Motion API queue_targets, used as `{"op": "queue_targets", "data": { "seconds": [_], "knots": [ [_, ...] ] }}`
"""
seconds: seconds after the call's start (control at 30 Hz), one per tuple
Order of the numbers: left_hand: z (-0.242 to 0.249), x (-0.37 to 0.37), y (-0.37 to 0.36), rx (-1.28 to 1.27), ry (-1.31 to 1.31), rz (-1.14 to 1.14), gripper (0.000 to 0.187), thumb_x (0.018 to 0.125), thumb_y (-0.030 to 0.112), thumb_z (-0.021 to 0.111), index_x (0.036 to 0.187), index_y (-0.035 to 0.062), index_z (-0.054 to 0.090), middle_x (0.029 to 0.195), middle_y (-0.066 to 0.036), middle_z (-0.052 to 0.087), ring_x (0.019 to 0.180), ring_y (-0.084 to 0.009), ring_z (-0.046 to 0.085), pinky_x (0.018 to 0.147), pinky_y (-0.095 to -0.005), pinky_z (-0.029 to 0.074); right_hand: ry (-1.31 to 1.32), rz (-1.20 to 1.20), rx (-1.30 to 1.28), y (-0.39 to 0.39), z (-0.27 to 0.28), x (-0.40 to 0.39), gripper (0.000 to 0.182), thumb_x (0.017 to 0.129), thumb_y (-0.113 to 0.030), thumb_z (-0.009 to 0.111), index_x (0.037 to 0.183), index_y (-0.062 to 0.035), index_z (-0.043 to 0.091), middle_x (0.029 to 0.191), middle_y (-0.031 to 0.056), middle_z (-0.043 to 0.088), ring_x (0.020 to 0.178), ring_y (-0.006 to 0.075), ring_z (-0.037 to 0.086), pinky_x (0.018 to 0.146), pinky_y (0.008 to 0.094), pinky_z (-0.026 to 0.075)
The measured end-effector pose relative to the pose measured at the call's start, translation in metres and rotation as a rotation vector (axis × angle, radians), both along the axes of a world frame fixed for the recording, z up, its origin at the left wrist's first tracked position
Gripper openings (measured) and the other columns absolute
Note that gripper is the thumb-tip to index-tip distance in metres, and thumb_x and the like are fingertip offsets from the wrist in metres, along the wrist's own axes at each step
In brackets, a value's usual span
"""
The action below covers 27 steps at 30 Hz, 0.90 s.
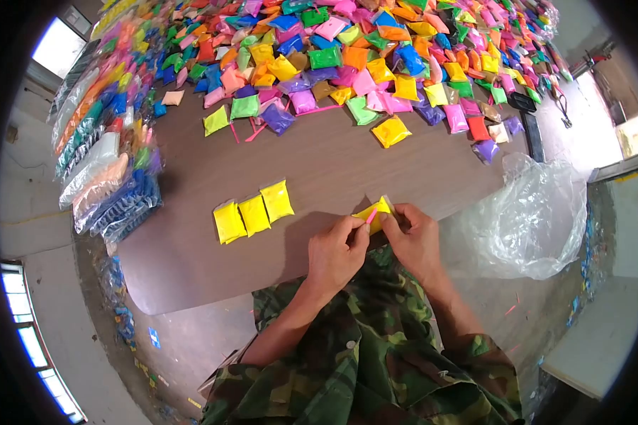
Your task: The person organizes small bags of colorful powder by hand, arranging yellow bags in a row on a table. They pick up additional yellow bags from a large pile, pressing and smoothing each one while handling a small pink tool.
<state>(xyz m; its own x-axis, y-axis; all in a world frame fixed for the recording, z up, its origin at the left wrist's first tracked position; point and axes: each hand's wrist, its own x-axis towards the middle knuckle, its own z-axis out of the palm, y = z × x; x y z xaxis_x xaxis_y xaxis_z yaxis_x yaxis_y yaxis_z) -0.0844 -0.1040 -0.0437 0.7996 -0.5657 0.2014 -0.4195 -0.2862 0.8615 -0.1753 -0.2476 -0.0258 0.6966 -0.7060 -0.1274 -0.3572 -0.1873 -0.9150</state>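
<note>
My left hand (337,251) is closed in a pinch near the table's front edge, with a thin pink plastic stick (371,217) at its fingertips. The stick lies against a yellow clay packet (383,205). My right hand (412,239) grips this packet between thumb and fingers, covering part of it. To the left, three yellow packets (254,215) lie side by side in a slanting row on the brown table (184,269). One more yellow packet (391,132) rests alone farther back.
A large heap of small coloured packets (326,57) covers the back of the table. Stacked bags of coloured packets (113,163) stand along the left edge. A crumpled clear plastic bag (539,219) hangs over the right edge. Several pink sticks (255,132) lie before the heap.
</note>
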Motion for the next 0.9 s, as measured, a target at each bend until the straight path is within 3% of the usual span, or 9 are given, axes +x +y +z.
{"op": "queue_targets", "data": {
  "seconds": [0.13, 0.23, 0.43, 0.63, 0.73, 0.9],
  "knots": [
    [-0.003, 0.008, 0.002, 0.148, -0.092, -0.011, 0.008, 0.092, 0.009, 0.076, 0.093, 0.0034, 0.071, 0.066, -0.011, 0.067, 0.055, -0.0201, 0.066, 0.054, -0.0329, 0.051, -0.025, -0.024, 0.068, 0.002, -0.001, -0.007, 0.025, 0.094, -0.017, 0.076, 0.106, 0.0054, 0.075, 0.079, 0.0091, 0.075, 0.069, 0.0066, 0.064, 0.064, 0.0273, 0.053],
    [-0.001, 0.019, 0.006, 0.197, -0.066, -0.017, 0.008, 0.091, 0.008, 0.076, 0.092, 0.0030, 0.070, 0.066, -0.011, 0.066, 0.055, -0.0175, 0.066, 0.053, -0.0329, 0.050, -0.042, -0.034, 0.118, 0.003, -0.010, -0.008, 0.025, 0.094, -0.017, 0.077, 0.107, 0.0050, 0.075, 0.080, 0.0090, 0.076, 0.070, 0.0064, 0.065, 0.064, 0.0273, 0.053],
    [0.028, 0.004, -0.012, 0.061, 0.038, -0.071, 0.011, 0.092, 0.009, 0.076, 0.088, 0.0027, 0.068, 0.064, -0.010, 0.064, 0.053, -0.0137, 0.063, 0.052, -0.0333, 0.048, -0.097, -0.054, 0.158, 0.008, -0.015, -0.011, 0.025, 0.095, -0.014, 0.077, 0.110, 0.0058, 0.074, 0.082, 0.0073, 0.076, 0.073, 0.0051, 0.064, 0.066, 0.0261, 0.053],
    [0.024, 0.019, -0.014, 0.221, -0.029, -0.138, 0.011, 0.091, 0.008, 0.074, 0.085, 0.0024, 0.066, 0.063, -0.011, 0.063, 0.051, -0.0172, 0.061, 0.051, -0.0339, 0.045, -0.164, -0.065, 0.193, 0.013, -0.015, -0.015, 0.024, 0.097, -0.011, 0.076, 0.112, 0.0068, 0.074, 0.083, 0.0044, 0.075, 0.075, 0.0038, 0.061, 0.067, 0.0248, 0.052],
    [0.013, 0.028, -0.006, 0.256, -0.205, -0.077, 0.011, 0.090, 0.007, 0.074, 0.084, 0.0024, 0.066, 0.063, -0.011, 0.063, 0.051, -0.0208, 0.062, 0.051, -0.0355, 0.045, -0.162, -0.058, 0.207, 0.013, -0.012, -0.014, 0.024, 0.097, -0.011, 0.075, 0.113, 0.0069, 0.074, 0.084, 0.0031, 0.075, 0.075, 0.0036, 0.061, 0.067, 0.0244, 0.052],
    [0.023, 0.017, 0.001, 0.124, -0.007, -0.056, 0.012, 0.092, 0.010, 0.073, 0.085, 0.0033, 0.066, 0.065, -0.013, 0.065, 0.054, -0.0280, 0.066, 0.052, -0.0386, 0.048, -0.138, -0.085, 0.245, 0.012, -0.013, -0.016, 0.023, 0.097, -0.011, 0.076, 0.111, 0.0078, 0.074, 0.085, 0.0019, 0.075, 0.074, 0.0035, 0.062, 0.067, 0.0238, 0.052]
  ]
}}
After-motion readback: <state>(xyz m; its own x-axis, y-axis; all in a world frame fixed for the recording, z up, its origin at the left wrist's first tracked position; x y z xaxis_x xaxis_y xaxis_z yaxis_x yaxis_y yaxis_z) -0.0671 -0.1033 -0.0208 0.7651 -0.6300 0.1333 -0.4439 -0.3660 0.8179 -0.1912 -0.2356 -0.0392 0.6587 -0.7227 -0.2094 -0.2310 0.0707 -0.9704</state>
